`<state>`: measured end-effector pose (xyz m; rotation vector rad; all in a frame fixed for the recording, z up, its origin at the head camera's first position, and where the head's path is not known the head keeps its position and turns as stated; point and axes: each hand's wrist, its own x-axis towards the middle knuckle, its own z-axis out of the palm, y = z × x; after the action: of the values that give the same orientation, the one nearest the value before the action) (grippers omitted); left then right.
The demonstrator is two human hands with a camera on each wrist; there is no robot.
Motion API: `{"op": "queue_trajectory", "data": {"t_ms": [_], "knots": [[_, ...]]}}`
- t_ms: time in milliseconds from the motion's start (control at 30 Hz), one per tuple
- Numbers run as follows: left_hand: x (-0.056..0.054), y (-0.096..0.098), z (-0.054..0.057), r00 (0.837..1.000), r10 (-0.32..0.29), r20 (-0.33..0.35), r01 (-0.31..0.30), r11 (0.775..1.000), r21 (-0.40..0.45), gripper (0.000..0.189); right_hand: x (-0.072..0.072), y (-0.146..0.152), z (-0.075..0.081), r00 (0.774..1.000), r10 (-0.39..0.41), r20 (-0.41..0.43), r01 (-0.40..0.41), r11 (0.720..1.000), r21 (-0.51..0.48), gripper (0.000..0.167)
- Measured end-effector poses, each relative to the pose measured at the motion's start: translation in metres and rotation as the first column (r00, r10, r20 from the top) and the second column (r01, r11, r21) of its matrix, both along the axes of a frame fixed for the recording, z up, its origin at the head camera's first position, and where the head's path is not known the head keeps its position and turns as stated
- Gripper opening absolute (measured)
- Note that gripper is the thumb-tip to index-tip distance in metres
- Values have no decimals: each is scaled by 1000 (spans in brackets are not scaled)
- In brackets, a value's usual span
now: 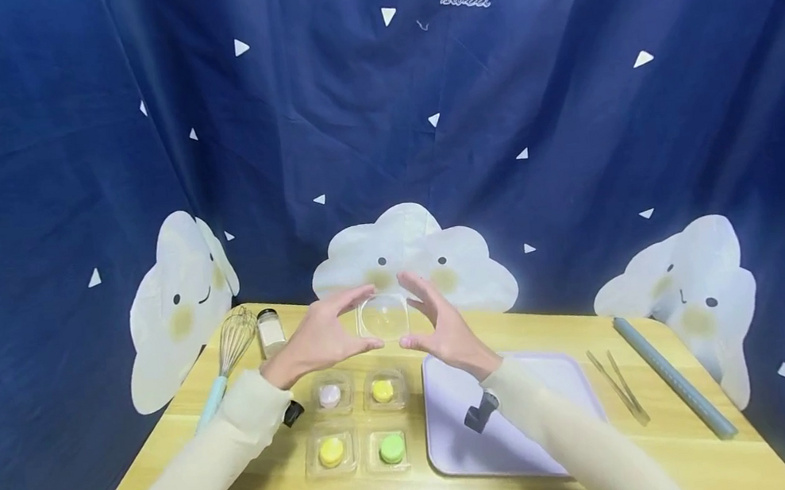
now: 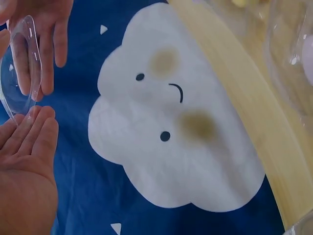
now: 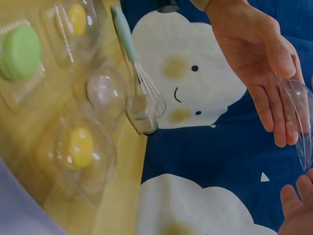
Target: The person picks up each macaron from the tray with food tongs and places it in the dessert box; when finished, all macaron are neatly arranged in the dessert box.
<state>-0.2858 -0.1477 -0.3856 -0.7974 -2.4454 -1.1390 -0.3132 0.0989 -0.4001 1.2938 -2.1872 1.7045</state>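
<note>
Both hands are raised over the far part of the table with a clear plastic box [image 1: 383, 318] between them. Its outline is squarish around a rounded middle, and no macaron shows inside. My left hand [image 1: 319, 336] holds its left edge, fingers at the top and thumb below. At the opposite edge my right hand [image 1: 448, 336] holds it the same way. Edge-on in the right wrist view, the box [image 3: 299, 115] is thin and bowed. Below the hands sit similar clear boxes with macarons: lilac [image 1: 329, 396], yellow [image 1: 382, 390], another yellow [image 1: 331, 452] and green [image 1: 391, 448].
A lilac tray [image 1: 529, 454] lies under the right forearm. To its right are metal tweezers [image 1: 621, 388] and a grey-blue rod [image 1: 675, 376]. At the left stand a whisk [image 1: 233, 341] and a black-lidded jar [image 1: 271, 331]. A blue cloud-print curtain [image 1: 365, 120] hangs behind the table.
</note>
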Motion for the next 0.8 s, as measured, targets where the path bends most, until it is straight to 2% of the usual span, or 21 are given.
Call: {"op": "queue_trajectory", "data": {"t_ms": [133,267,467,567,800], "knots": [[11,4,-4,999,-18,-28,18,1000,0,83,10,3,-6,1000,24,5,-25,998,50,94],[17,5,-9,999,-34,-40,34,999,16,83,16,4,-12,1000,13,7,-14,999,50,87],[23,7,-18,999,-48,15,47,998,30,81,21,5,-22,1000,13,16,-14,999,48,84],[26,8,-25,998,-51,28,50,998,35,81,24,5,-28,1000,-8,-13,8,998,68,82],[42,11,-41,994,-22,111,26,999,-28,84,36,7,-49,996,-25,-82,38,985,166,82]]}}
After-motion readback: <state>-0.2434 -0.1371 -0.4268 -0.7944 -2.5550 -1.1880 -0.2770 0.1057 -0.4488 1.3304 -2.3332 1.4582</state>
